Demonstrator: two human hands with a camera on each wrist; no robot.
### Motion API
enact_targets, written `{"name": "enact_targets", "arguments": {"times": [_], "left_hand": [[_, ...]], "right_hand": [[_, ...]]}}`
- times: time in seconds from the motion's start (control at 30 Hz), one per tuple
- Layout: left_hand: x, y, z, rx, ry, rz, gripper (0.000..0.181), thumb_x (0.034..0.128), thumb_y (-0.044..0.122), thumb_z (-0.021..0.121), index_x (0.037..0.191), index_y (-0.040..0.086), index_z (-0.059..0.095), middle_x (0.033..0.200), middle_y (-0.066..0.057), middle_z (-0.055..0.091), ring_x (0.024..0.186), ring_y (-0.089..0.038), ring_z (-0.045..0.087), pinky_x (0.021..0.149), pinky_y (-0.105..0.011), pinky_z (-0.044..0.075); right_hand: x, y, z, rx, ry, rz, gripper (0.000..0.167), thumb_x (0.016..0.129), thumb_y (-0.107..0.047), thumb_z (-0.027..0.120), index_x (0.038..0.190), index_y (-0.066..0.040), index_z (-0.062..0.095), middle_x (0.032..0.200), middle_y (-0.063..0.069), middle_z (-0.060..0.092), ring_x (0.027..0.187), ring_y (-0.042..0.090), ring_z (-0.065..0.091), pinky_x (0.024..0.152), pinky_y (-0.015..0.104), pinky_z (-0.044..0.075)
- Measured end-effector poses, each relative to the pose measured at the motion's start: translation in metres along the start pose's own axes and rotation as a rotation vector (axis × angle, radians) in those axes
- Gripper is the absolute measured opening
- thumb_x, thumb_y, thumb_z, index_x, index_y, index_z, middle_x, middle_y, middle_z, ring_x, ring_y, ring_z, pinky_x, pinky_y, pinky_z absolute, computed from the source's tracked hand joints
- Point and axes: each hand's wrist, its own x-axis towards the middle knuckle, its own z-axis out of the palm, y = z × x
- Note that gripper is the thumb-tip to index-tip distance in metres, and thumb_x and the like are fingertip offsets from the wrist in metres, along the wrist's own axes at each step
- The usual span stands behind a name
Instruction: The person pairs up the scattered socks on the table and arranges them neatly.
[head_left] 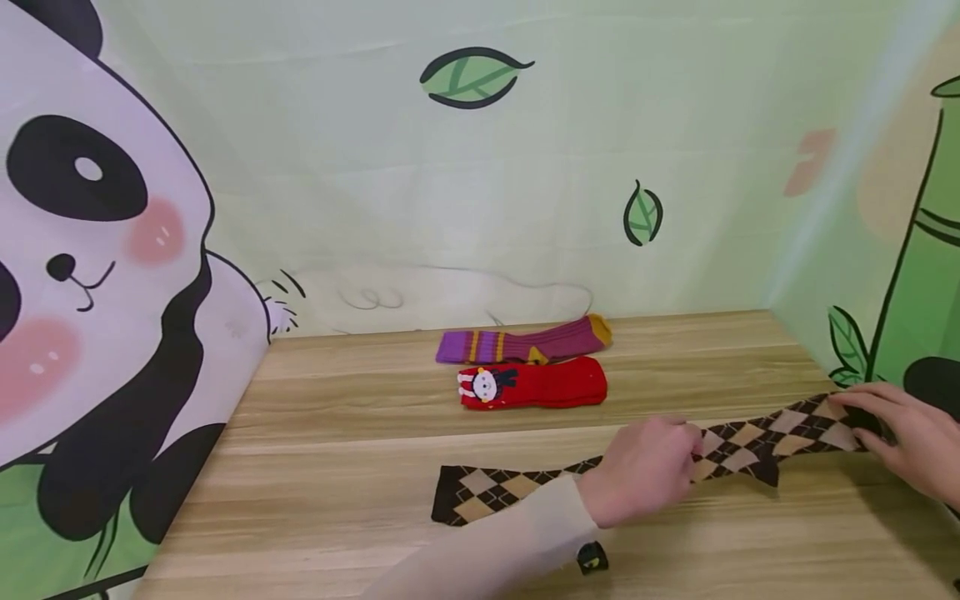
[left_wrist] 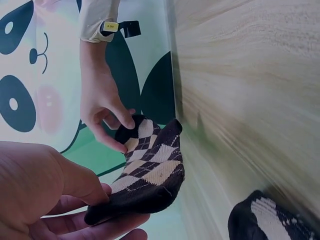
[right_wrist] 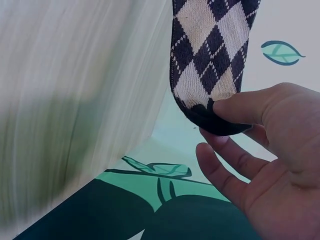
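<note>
An argyle sock (head_left: 783, 433) in black, tan and grey is stretched between both hands, raised off the table. My left hand (head_left: 641, 471) pinches its black cuff end, clearer in the left wrist view, where thumb and fingers grip the cuff (left_wrist: 135, 202). At the other end, my right hand (head_left: 911, 437) holds the black toe (right_wrist: 215, 120) between thumb and fingers. The sock's heel hangs down in the middle. A second argyle sock (head_left: 468, 496) lies flat on the table, partly hidden behind the left forearm and hand.
Farther back on the wooden table (head_left: 337, 417) lie a red sock (head_left: 558, 385) with a cartoon figure and a purple sock (head_left: 517, 344) with yellow bands, one behind the other. Panda-printed cloth walls (head_left: 337, 167) stand along the back and sides. A small dark device (head_left: 592, 557) shows by the left sleeve.
</note>
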Motion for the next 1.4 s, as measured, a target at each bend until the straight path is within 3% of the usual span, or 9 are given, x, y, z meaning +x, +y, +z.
{"name": "enact_targets", "arguments": {"times": [0.4, 0.9, 1.1, 1.13, 1.2, 1.27, 1.33, 1.37, 1.4], "left_hand": [[-0.010, -0.013, -0.010, 0.023, 0.075, 0.010, 0.018, 0.0882, 0.008, 0.073, 0.102, 0.018, 0.079, 0.095, 0.010, 0.070, 0.080, 0.002, 0.065, 0.062, -0.006, 0.043], [-0.022, -0.021, -0.019, 0.011, 0.136, -0.006, 0.016, 0.0878, 0.007, 0.073, 0.098, 0.017, 0.079, 0.092, 0.009, 0.069, 0.078, 0.001, 0.063, 0.060, -0.005, 0.041], [-0.026, -0.025, -0.023, 0.006, 0.229, -0.007, 0.013, 0.0890, 0.006, 0.071, 0.098, 0.013, 0.076, 0.095, 0.006, 0.070, 0.076, 0.000, 0.063, 0.063, -0.005, 0.043], [-0.027, -0.026, -0.023, 0.004, 0.253, -0.006, 0.012, 0.0894, 0.006, 0.070, 0.098, 0.012, 0.076, 0.095, 0.006, 0.070, 0.076, 0.000, 0.063, 0.063, -0.005, 0.043], [-0.029, -0.028, -0.025, -0.013, 0.293, -0.004, 0.012, 0.0908, 0.005, 0.070, 0.099, 0.011, 0.076, 0.096, 0.005, 0.070, 0.078, -0.001, 0.063, 0.065, -0.005, 0.044], [-0.032, -0.031, -0.026, -0.028, 0.324, 0.000, 0.011, 0.0922, 0.006, 0.069, 0.100, 0.010, 0.076, 0.096, 0.004, 0.070, 0.080, -0.001, 0.064, 0.067, -0.005, 0.045], [-0.034, -0.034, -0.029, -0.042, 0.340, -0.001, 0.010, 0.0931, 0.006, 0.070, 0.100, 0.010, 0.076, 0.097, 0.003, 0.070, 0.081, -0.002, 0.065, 0.070, -0.006, 0.046], [-0.035, -0.035, -0.030, -0.051, 0.343, -0.004, 0.010, 0.0935, 0.007, 0.070, 0.101, 0.010, 0.076, 0.098, 0.003, 0.071, 0.082, -0.003, 0.065, 0.071, -0.006, 0.047], [-0.037, -0.036, -0.031, -0.055, 0.345, -0.005, 0.009, 0.0936, 0.008, 0.071, 0.101, 0.010, 0.075, 0.099, 0.002, 0.071, 0.083, -0.003, 0.065, 0.072, -0.006, 0.047]], "right_hand": [[0.009, -0.009, -0.003, 0.017, 0.058, -0.047, 0.058, 0.058, 0.016, 0.085, 0.112, 0.004, 0.066, 0.112, 0.026, 0.058, 0.080, 0.041, 0.063, 0.050, 0.033, 0.037], [0.019, -0.024, -0.010, 0.029, 0.076, -0.079, 0.057, 0.058, 0.016, 0.086, 0.111, 0.003, 0.068, 0.112, 0.024, 0.060, 0.067, 0.029, 0.058, 0.046, 0.027, 0.032], [0.021, -0.028, -0.013, 0.036, 0.092, -0.100, 0.057, 0.061, 0.018, 0.083, 0.114, 0.002, 0.068, 0.116, 0.022, 0.060, 0.061, 0.021, 0.055, 0.045, 0.027, 0.036], [0.021, -0.028, -0.013, 0.036, 0.099, -0.106, 0.041, 0.076, 0.007, 0.082, 0.114, 0.002, 0.068, 0.116, 0.021, 0.060, 0.060, 0.020, 0.055, 0.045, 0.027, 0.037], [0.022, -0.031, -0.015, 0.046, 0.106, -0.106, 0.040, 0.077, 0.005, 0.082, 0.115, 0.002, 0.068, 0.117, 0.021, 0.059, 0.058, 0.019, 0.055, 0.044, 0.027, 0.038], [0.023, -0.034, -0.016, 0.050, 0.119, -0.110, 0.023, 0.098, -0.014, 0.071, 0.115, 0.002, 0.069, 0.118, 0.020, 0.059, 0.058, 0.019, 0.056, 0.045, 0.027, 0.042], [0.024, -0.036, -0.017, 0.057, 0.135, -0.115, 0.051, 0.108, -0.043, 0.046, 0.114, 0.002, 0.070, 0.119, 0.020, 0.059, 0.057, 0.019, 0.058, 0.046, 0.028, 0.046], [0.025, -0.037, -0.018, 0.064, 0.141, -0.116, 0.051, 0.108, -0.043, 0.047, 0.115, 0.002, 0.070, 0.119, 0.019, 0.060, 0.057, 0.018, 0.059, 0.046, 0.028, 0.047], [0.025, -0.038, -0.018, 0.070, 0.150, -0.120, 0.067, 0.107, -0.053, 0.032, 0.115, 0.001, 0.070, 0.119, 0.018, 0.060, 0.057, 0.018, 0.059, 0.047, 0.028, 0.048]]}}
